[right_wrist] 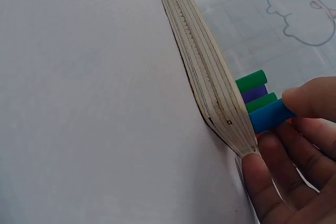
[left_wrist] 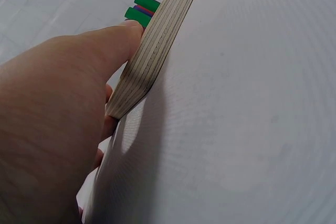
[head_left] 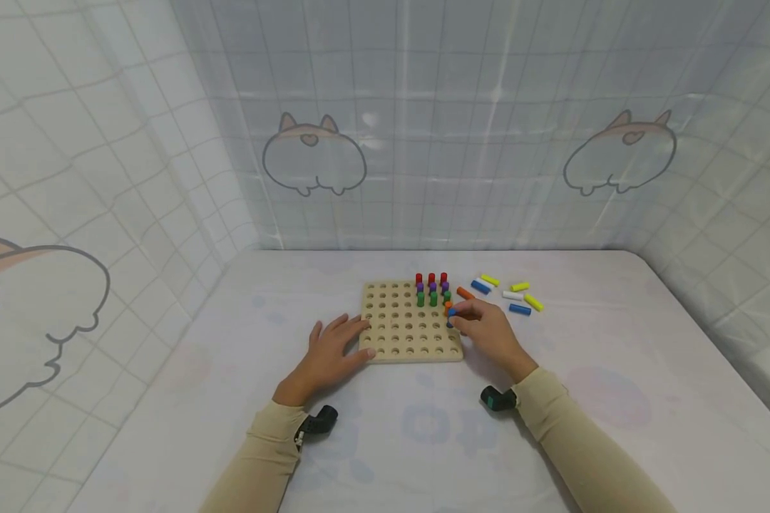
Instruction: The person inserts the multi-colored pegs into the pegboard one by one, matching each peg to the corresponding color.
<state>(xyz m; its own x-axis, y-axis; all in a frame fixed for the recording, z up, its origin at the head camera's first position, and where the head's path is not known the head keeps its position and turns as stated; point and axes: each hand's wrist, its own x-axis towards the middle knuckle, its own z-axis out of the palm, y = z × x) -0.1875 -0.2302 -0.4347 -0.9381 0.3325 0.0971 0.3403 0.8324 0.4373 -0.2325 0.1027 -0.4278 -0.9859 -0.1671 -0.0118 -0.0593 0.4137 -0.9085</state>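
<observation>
While the right hand [head_left: 488,333] pinches a blue peg [right_wrist: 270,115] between thumb and fingertips, that peg stands at the board's [head_left: 398,340] right edge, just below an orange peg [head_left: 448,307] already seated there. From the right wrist view it pokes out from the board face beside the green pegs [right_wrist: 251,82] and a purple one [right_wrist: 254,94]; whether its end is in a hole I cannot tell. The pinch near its top looks meant to keep it upright over the hole.

Over on the other side, the left hand [head_left: 329,354] lies flat with fingers straight and slightly spread, thumb against the board's near-left corner, apparently bracing it so it does not slide on the cloth [head_left: 616,370].

Behind the blue peg, red pegs [head_left: 431,278], purple and green fill three short rows at the back right. Loose pegs lie on the cloth to the right: yellow [head_left: 490,280], another blue [head_left: 520,309], white [head_left: 512,295], orange [head_left: 465,293]. The seated orange peg crowds the fingertips closely.
</observation>
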